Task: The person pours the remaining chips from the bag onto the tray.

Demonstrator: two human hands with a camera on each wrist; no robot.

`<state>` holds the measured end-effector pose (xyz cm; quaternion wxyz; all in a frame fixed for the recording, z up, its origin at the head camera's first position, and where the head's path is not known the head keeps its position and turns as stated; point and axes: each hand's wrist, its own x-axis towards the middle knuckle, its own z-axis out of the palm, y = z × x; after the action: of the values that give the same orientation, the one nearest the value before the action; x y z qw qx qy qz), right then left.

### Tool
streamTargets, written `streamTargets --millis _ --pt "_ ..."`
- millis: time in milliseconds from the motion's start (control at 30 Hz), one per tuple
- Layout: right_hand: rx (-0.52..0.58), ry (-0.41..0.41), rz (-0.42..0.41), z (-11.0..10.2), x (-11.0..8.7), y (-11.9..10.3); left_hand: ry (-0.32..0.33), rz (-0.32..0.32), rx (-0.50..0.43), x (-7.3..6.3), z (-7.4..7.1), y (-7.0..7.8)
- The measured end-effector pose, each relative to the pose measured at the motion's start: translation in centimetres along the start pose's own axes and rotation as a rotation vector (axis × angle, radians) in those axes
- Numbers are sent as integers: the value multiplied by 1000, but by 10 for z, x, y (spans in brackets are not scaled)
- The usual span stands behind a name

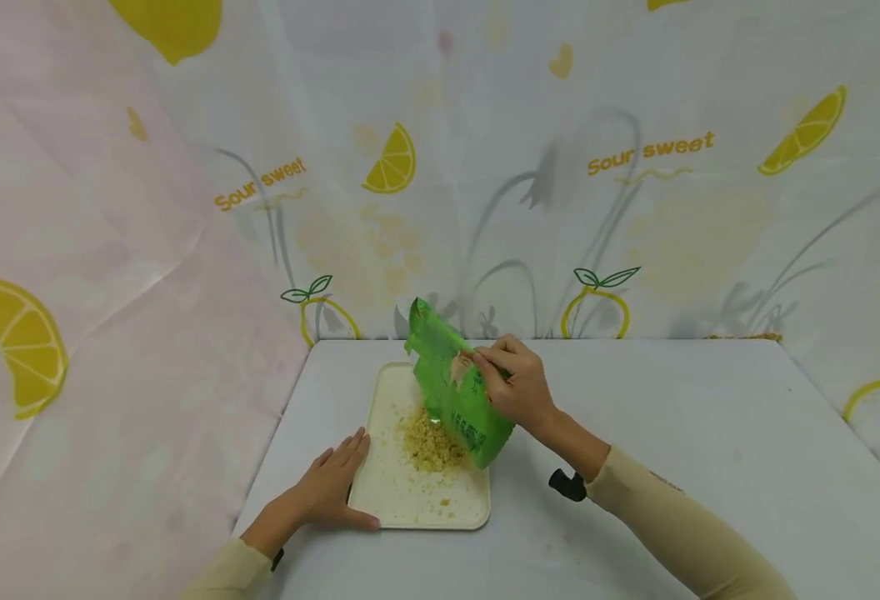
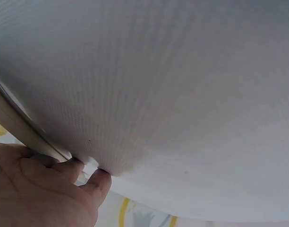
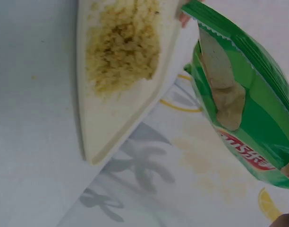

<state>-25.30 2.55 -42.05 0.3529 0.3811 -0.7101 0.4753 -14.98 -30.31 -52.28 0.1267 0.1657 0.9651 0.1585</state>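
Observation:
A green snack bag [image 1: 458,383] tilts above the cream tray [image 1: 391,500], gripped near its upper right side by my right hand [image 1: 517,379]. In the right wrist view the bag [image 3: 248,104] shows a red logo; only a bit of the hand enters at the lower right corner. Yellowish crumbs [image 1: 431,446] lie heaped on the tray, partly covered by the bag. My left hand [image 1: 327,487] rests at the tray's left edge, fingers stretched along the side and thumb at the front corner. In the left wrist view that hand [image 2: 45,189] touches the tray's rim [image 2: 21,123].
A white table [image 1: 635,467] carries the tray. Behind it and to the left hangs a cloth backdrop [image 1: 470,167] with lemon prints. A black strap [image 1: 567,485] hangs by my right wrist.

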Motion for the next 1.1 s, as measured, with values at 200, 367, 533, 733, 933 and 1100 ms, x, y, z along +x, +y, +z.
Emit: streamTargets --millis 200,367,533,733,933,1100 --pt "-1 26 29 0 0 -5 -4 -6 0 -1 -2 1" --pt "-46 -95 110 4 -12 -2 -12 -6 -3 -1 0 2" --pt "-26 -5 71 2 -7 -4 -9 -2 8 0 1 1" --pt "-47 27 65 3 -11 -7 -13 2 3 1 0 0" --pt "-16 -28 119 4 -19 -4 -21 0 9 1 2 1" --pt "-7 -33 135 0 -13 -6 -5 -6 3 1 -1 2"
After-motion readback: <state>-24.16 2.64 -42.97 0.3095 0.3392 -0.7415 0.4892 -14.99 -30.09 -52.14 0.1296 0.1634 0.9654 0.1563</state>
